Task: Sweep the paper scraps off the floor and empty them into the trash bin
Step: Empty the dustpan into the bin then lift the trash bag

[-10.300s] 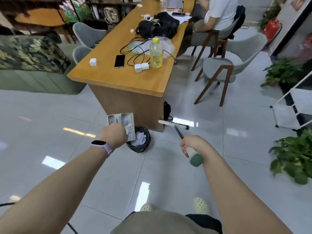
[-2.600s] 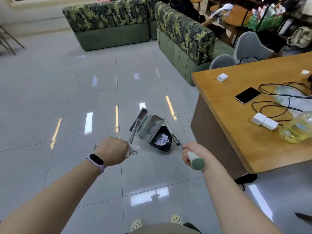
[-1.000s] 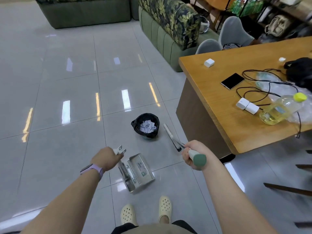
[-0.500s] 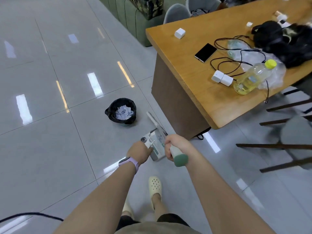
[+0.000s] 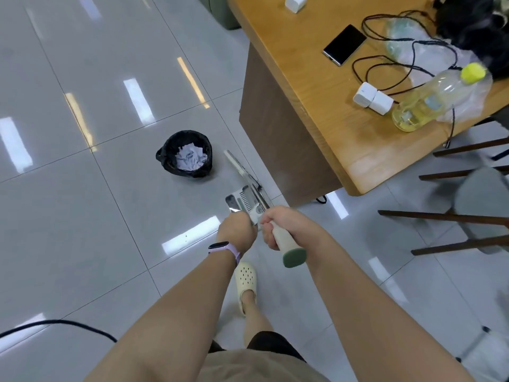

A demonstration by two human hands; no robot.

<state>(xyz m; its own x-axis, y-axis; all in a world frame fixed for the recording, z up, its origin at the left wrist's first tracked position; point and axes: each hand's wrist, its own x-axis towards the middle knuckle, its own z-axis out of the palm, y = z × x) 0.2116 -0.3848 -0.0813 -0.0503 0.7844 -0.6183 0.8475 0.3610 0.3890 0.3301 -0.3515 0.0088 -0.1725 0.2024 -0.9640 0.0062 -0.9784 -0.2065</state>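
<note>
Right hand (image 5: 278,227) grips broom handle (image 5: 287,244); left hand (image 5: 237,230) apparently clutches dustpan (image 5: 242,201) handle; scraps inside trash bin (image 5: 186,154).

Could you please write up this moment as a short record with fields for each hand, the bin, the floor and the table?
left hand: grips the dustpan handle
right hand: grips the broom handle, beside the left hand
bin: black-lined, upright on the floor, crumpled paper inside
floor scraps: none visible
table: phone, cables, two white adapters, oil bottle
task state: paper appears already emptied into the bin
</note>
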